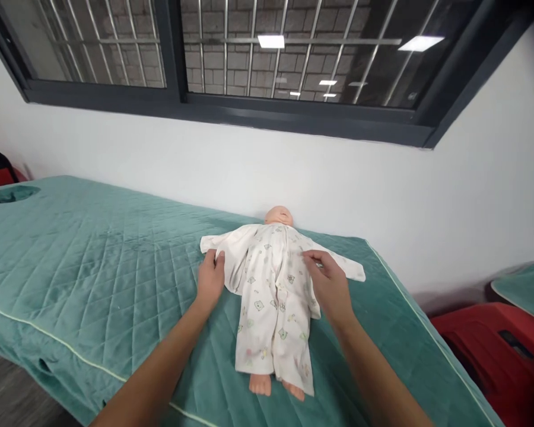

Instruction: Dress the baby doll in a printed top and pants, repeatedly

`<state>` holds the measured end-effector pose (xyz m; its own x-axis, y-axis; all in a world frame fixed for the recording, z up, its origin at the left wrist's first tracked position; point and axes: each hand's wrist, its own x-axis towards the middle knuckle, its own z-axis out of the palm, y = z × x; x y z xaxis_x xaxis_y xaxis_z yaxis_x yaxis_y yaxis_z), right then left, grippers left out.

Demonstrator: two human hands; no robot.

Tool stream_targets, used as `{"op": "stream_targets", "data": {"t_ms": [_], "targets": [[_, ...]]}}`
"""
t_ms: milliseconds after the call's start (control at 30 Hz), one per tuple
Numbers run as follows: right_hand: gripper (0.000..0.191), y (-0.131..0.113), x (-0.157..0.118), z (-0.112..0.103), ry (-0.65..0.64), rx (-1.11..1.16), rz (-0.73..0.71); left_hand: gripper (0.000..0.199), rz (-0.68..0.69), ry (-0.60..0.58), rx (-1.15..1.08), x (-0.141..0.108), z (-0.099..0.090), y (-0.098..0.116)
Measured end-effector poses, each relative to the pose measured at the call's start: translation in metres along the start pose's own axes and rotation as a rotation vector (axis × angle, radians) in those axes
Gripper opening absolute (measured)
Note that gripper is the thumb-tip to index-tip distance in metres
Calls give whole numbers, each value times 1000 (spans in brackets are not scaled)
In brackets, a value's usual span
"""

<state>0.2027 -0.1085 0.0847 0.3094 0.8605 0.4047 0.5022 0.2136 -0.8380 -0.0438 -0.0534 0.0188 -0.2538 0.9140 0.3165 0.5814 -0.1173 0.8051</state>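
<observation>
A baby doll (pixel 278 215) lies on its back, its head by the wall and its bare feet toward me. It wears a white printed baby outfit (pixel 273 308) with a long-sleeved top and trousers; the sleeves are spread out to both sides. At the top's left edge, below the sleeve, my left hand (pixel 211 277) is closed with thumb and fingers on the cloth. My right hand (pixel 331 284) pinches the front of the top on the right side of the chest. The doll's hands are hidden inside the sleeves.
A green quilted cover (pixel 129 267) is spread over the bed, with a face hole (pixel 11 194) at the far left. Behind stands a white wall (pixel 169 157) below a barred window (pixel 293 59). A red plastic object (pixel 489 350) sits beyond the right edge.
</observation>
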Motion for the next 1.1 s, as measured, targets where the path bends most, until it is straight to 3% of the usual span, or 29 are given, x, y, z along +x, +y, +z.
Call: {"op": "stream_targets", "data": {"t_ms": [100, 200, 300, 367, 467, 533, 667, 733, 833, 900, 1100], "targets": [[22, -12, 47, 21, -14, 51, 27, 31, 108, -18, -245, -5, 1, 44], [20, -17, 82, 39, -91, 83, 38, 26, 453, -296, -231, -17, 8, 79], [20, -17, 91, 49, -59, 40, 21, 20, 830, -456, -29, -32, 18, 86], [19, -15, 86, 52, -46, -8, -8, 18, 892, -461, 38, -37, 22, 80], [20, -10, 80, 49, -59, 3, -7, 16, 839, -429, -60, -31, 23, 74], [20, -3, 82, 46, -24, 20, 29, 18, 750, -362, -166, -14, 25, 76], [19, 17, 92, 41, 2, -42, 118, 19, 410, -206, -213, 43, 44, 92], [18, 25, 96, 41, 5, -62, 139, 21, 246, -270, -186, 71, 58, 102], [21, 31, 99, 42, -29, -75, 154, 21, 120, -487, -113, 98, 74, 115], [26, 33, 99, 43, -89, -71, 183, 17, 93, -567, -63, 106, 80, 119], [38, 35, 99, 49, -208, -124, 241, 12, 74, -644, -139, 108, 83, 111]]}}
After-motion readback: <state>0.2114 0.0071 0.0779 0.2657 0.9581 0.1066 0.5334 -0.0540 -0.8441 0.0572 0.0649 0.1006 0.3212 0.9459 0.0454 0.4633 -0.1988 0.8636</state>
